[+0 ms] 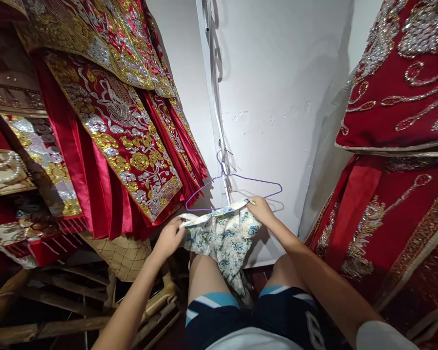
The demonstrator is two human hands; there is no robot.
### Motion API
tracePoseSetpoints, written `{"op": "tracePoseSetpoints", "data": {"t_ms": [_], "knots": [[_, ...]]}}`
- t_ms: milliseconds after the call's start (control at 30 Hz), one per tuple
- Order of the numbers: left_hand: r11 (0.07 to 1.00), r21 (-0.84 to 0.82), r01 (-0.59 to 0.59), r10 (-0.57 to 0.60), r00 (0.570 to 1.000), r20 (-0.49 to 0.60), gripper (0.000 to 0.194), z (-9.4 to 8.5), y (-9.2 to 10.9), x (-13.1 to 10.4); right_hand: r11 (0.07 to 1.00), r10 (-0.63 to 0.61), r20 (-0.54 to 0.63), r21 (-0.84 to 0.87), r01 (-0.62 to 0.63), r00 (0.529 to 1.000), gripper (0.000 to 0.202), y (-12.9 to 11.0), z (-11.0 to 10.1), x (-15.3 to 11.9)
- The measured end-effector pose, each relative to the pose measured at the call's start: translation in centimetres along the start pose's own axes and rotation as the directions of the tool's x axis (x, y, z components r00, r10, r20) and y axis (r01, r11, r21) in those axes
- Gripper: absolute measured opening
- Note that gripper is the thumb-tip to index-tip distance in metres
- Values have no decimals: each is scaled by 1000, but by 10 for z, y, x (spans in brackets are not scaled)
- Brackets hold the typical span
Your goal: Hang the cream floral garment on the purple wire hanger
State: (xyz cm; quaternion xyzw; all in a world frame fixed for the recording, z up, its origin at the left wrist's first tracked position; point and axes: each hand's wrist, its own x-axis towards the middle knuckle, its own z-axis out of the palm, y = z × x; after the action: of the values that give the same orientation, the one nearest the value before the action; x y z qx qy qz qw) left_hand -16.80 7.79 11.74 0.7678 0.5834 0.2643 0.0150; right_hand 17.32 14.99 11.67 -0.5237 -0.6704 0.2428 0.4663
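A white garment with a blue and yellow floral print (228, 236) is stretched between my hands, its light band along the top. My left hand (171, 236) grips the left end of that band. At the right end, my right hand (260, 210) pinches the band's corner. Just behind the band is a thin purple hanger (253, 180), its hook up by a narrow white upright strip (216, 107) at the wall. Part of the hanger's lower bar is hidden by the cloth, so I cannot tell whether the two are joined. The garment's lower part droops between my knees.
Red costumes with gold and silver embroidery (120, 112) hang on the left, near my left arm. Another red beaded costume (397, 112) hangs close on the right. A bamboo frame (58, 325) stands low at the left. A white wall (277, 87) is straight ahead.
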Motion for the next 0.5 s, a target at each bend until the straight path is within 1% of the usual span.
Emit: {"op": "tracePoseSetpoints", "data": {"t_ms": [67, 100, 200, 267, 367, 433, 467, 500], "knots": [[997, -77, -20, 12, 995, -101, 22, -8, 9, 11, 1000, 4, -23, -4, -4, 1000, 21, 0, -8, 0], [994, -112, -22, 8, 992, -125, 22, -12, 15, 17, 1000, 6, -31, -3, -6, 1000, 23, 0, -11, 0], [979, -203, 19, -41, 993, -106, 24, -18, 29, 34, 1000, 21, -41, 9, -21, 999, 22, 0, -17, -1], [972, -230, 53, -76, 993, -91, 24, -17, 31, 44, 999, 32, -43, 20, -31, 999, 21, 1, -19, -3], [983, -173, 68, -75, 997, -30, 16, -12, 24, 54, 999, 38, -48, 29, -37, 998, 21, 2, -22, -5], [990, -119, 74, -73, 997, 10, 15, -9, 21, 58, 999, 41, -49, 35, -40, 998, 21, 1, -22, -6], [992, -111, 68, -69, 998, -5, 16, -9, 22, 59, 998, 45, -48, 41, -43, 998, 22, 0, -22, -7], [992, -118, 48, -54, 997, -47, 18, -10, 25, 61, 998, 49, -48, 47, -46, 998, 21, -2, -20, -7]]}}
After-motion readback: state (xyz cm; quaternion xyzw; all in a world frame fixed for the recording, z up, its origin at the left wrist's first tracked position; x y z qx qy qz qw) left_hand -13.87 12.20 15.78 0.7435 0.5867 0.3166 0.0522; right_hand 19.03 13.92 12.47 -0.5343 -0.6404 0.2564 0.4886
